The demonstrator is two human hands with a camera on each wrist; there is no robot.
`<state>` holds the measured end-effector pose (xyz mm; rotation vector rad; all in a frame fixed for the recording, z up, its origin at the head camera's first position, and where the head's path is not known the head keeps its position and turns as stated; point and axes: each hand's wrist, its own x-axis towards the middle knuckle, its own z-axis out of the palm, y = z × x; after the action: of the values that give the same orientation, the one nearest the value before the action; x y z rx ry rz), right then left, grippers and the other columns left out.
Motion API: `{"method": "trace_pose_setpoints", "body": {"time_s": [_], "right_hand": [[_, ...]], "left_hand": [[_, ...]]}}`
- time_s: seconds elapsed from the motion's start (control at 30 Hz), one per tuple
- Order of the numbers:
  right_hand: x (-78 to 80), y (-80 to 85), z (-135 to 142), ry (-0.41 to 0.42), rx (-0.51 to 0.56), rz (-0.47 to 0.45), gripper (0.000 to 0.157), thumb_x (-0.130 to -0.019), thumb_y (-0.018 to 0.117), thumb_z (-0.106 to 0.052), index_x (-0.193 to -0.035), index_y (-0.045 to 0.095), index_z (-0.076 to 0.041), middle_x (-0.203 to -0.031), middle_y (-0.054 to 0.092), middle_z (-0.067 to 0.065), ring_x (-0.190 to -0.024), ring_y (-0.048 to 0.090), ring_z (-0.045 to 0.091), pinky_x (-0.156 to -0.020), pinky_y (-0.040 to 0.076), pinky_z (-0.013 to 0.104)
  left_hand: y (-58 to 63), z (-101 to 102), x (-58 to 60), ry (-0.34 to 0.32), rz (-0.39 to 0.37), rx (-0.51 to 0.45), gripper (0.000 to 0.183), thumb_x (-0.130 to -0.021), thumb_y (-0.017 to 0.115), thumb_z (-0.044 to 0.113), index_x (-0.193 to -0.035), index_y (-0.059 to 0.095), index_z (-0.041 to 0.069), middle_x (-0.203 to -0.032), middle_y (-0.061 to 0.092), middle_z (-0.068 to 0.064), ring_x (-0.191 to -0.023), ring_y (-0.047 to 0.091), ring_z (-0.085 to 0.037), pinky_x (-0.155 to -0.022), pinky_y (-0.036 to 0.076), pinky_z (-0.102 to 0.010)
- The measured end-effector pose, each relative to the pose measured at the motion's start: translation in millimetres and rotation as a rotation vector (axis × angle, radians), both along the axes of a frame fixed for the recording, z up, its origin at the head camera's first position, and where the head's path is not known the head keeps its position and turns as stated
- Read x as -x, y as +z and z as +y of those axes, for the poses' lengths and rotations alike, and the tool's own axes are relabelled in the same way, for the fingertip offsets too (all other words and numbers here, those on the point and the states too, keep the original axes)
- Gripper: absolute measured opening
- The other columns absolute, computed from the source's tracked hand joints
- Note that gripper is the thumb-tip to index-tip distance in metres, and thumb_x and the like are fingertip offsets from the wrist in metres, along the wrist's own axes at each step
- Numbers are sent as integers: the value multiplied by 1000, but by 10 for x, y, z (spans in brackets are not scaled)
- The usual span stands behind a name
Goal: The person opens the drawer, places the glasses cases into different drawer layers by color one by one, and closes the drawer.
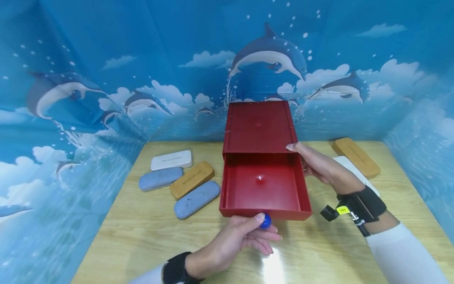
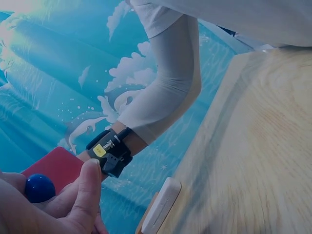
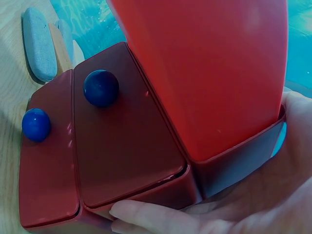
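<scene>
A red drawer chest stands on the table with its top drawer pulled out; the drawer's visible inside is bare. My left hand pinches the blue knob on that drawer's front, thumb on top and fingers beneath. At the chest's right side, my right hand grips the body, its thumb on the top edge. In the right wrist view, two more drawers below are closed, with a blue middle knob and a blue bottom knob. The right fingers lie along the chest's side there.
Left of the chest lie a white case, a tan case and two blue-grey cases, the nearer blue-grey case close to the chest. Behind the right wrist are another tan case and a partly hidden white case. A dolphin-print curtain surrounds the table.
</scene>
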<state>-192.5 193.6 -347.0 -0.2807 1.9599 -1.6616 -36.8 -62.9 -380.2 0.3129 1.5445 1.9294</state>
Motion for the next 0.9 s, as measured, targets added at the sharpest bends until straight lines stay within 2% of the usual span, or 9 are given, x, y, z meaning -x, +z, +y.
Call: {"method": "trace_pose_setpoints", "body": {"time_s": [0.13,0.47,0.73,0.9], "right_hand": [[-2,10,3,-1,6,7,58,-98,41,-51,-136,34,-7,-125,50,24,-98,61,39,-73,53,54],[-7,-9,9,-5,8,5,56,-98,41,-49,-136,35,-8,-125,52,22,-99,61,38,-75,53,54],[0,-14,2,-8,-10,11,59,-99,38,-51,-135,35,-5,-122,53,24,-95,62,38,-73,53,53],[-4,-20,8,-6,-3,12,58,-99,38,-50,-135,35,-5,-122,53,24,-96,62,38,-73,53,54]], "left_hand": [[-7,3,-24,-5,14,1,49,-102,39,40,-112,63,-1,-108,67,-18,-84,66,-34,-78,54,-42],[-4,-14,-64,-13,-7,13,48,-101,41,42,-111,64,1,-108,69,-14,-80,67,-24,-78,54,-36],[-11,-20,-87,-26,4,30,47,-101,39,43,-111,64,4,-108,69,-10,-81,67,-23,-80,53,-36],[-28,-19,-92,-30,10,21,49,-102,38,41,-113,63,1,-110,68,-13,-82,67,-25,-79,54,-36]]}}
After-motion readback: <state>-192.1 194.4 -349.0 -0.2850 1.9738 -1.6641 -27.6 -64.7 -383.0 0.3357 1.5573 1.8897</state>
